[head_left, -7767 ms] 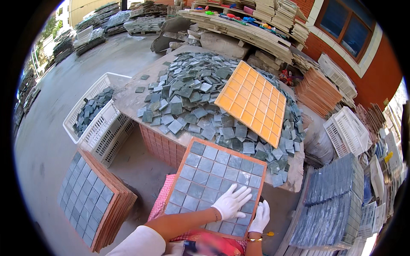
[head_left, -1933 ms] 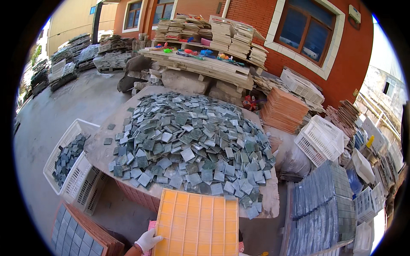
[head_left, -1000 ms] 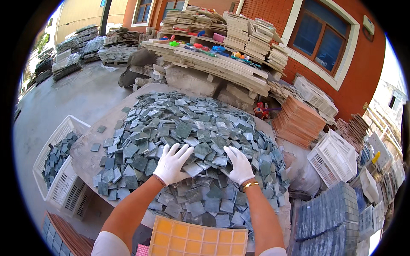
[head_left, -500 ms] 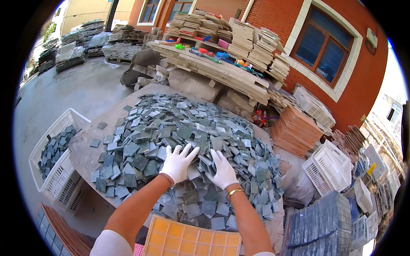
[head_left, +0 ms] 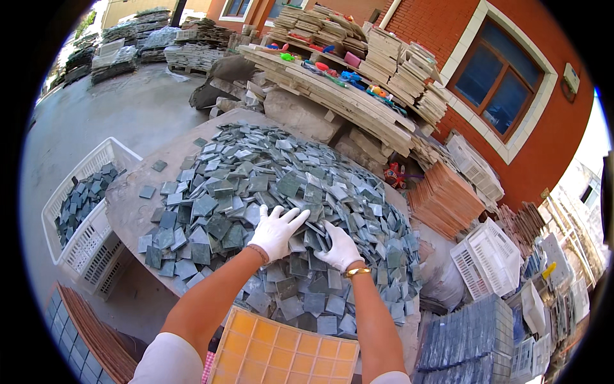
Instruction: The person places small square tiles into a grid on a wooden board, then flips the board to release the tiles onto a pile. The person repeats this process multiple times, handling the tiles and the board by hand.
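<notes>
A wide heap of small square grey-green stone tiles (head_left: 217,227) lies in front of me, many overlapping or tilted on edge. My left hand (head_left: 276,232), in a white glove, rests on the heap with its fingers spread and grips nothing. Beside it, my right hand (head_left: 340,248), also gloved, curls its fingers and thumb around several tiles (head_left: 311,238) standing on edge. Below my hands, at the heap's near side, lies an orange tray (head_left: 281,352) with a pale grid of square cells.
White plastic crates (head_left: 89,253) stand at the left, the top one holding tiles. A plank table (head_left: 339,93) with stone slabs and colourful toys is beyond the heap. To the right are reddish sheets (head_left: 444,198), another white crate (head_left: 489,256) and stacked dark tile sheets (head_left: 467,339).
My right hand has curled from stretched fingers into a grip around upright tiles. My left hand has shifted slightly right, still spread. The whole view has tilted a little.
</notes>
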The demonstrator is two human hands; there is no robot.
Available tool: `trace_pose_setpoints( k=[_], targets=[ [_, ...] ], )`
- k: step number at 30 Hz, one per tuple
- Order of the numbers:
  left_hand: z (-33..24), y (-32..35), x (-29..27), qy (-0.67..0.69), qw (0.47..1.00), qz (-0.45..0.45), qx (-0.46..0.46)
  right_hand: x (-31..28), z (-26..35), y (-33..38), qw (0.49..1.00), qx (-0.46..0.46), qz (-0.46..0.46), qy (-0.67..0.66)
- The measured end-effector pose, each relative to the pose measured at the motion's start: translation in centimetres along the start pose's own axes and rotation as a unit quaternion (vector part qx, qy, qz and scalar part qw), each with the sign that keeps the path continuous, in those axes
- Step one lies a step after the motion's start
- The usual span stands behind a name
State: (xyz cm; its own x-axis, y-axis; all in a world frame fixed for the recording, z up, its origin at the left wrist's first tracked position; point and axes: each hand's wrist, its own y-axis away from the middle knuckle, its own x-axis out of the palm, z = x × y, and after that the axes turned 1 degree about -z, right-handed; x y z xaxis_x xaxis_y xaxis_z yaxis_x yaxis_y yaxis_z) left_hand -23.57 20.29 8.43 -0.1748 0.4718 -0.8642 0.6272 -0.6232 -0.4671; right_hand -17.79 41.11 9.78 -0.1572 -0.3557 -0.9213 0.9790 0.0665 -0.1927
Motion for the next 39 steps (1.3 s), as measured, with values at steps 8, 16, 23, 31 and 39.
trace_pose_setpoints(
  k=[8,16,23,31,39],
  targets=[
    [-3.3,3.9,0.8,0.158,0.982,-0.078,0.072,0.9,1.0,5.6,0.993,-0.053,-0.064,-0.086],
    [-8.6,13.7,0.2,0.117,0.965,0.172,0.158,-0.9,5.6,13.9,0.989,-0.122,0.086,0.02],
    [-8.6,13.0,-9.1,0.142,0.863,0.457,0.162,-1.2,0.7,9.5,0.994,-0.032,-0.097,-0.027],
    [-2.3,8.6,1.5,-0.002,0.991,-0.01,-0.13,6.2,-0.6,6.6,0.984,0.003,-0.162,0.079],
    [-5.6,11.1,4.2,0.317,0.941,-0.075,-0.085,7.1,2.6,10.1,0.956,0.013,-0.148,-0.251]
  ],
)
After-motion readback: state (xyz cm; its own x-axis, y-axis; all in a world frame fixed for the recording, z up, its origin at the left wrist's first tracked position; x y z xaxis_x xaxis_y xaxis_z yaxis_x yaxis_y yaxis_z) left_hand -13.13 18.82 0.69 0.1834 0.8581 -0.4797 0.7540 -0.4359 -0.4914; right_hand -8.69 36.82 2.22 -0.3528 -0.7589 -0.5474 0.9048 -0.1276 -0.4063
